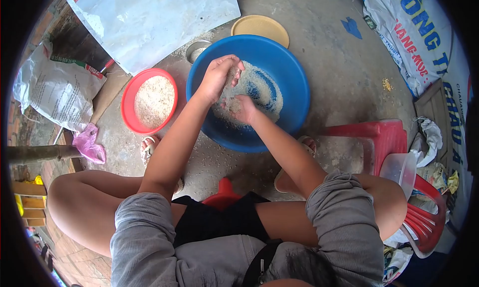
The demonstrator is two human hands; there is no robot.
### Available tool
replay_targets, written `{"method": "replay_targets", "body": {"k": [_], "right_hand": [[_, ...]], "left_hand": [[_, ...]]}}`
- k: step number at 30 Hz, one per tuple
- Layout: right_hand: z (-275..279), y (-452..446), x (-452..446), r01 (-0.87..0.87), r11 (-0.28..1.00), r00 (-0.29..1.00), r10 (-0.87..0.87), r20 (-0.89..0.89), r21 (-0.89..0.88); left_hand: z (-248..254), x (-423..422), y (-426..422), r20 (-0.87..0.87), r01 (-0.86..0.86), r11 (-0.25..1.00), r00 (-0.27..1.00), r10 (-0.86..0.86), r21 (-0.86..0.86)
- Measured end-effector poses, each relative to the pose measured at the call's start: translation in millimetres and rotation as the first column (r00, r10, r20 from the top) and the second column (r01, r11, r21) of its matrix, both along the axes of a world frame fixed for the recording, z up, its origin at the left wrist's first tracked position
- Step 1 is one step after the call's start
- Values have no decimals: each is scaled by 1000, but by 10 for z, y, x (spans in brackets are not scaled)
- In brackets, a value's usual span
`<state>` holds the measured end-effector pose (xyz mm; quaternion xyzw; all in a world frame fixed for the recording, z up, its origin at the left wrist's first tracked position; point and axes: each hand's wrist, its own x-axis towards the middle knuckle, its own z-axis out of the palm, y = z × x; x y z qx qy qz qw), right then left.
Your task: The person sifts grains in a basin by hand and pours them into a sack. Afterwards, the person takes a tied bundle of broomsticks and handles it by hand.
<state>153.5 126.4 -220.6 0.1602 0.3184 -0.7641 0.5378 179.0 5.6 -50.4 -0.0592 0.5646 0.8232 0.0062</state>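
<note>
A large blue basin [295,100] stands on the floor in front of me, with pale rice grains [264,90] spread across its bottom. My left hand [220,78] is over the basin's left part, its fingers curled around some of the rice. Just below it and to the right, my right hand [241,110] is cupped low in the basin with grains in its palm and on its fingers. The two hands are close together but apart. To the left is a smaller red basin [124,105] filled with whitish grain [155,100].
Behind the blue basin lie a round tan lid [262,28] and a small metal bowl [190,51]. A white board [154,20] is at the back left. A red plastic stool [389,137] stands at right, near printed sacks [411,27]. Scattered grains dot the floor.
</note>
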Motion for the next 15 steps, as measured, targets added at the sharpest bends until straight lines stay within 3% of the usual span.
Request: {"method": "replay_targets", "body": {"k": [6, 13, 15], "right_hand": [[73, 17, -36, -2, 999, 1000, 2, -7, -43], [190, 11, -55, 62, 988, 996, -52, 71, -143], [197, 38, -76, -3, 976, 999, -6, -41, -217]], "left_hand": [[67, -16, -77, -46, 99, 990, 995, -94, 104], [36, -5, -187, -35, 199, 979, 980, -197, 49], [-7, -2, -251, 85, 314, 893, 949, -303, -324]]}}
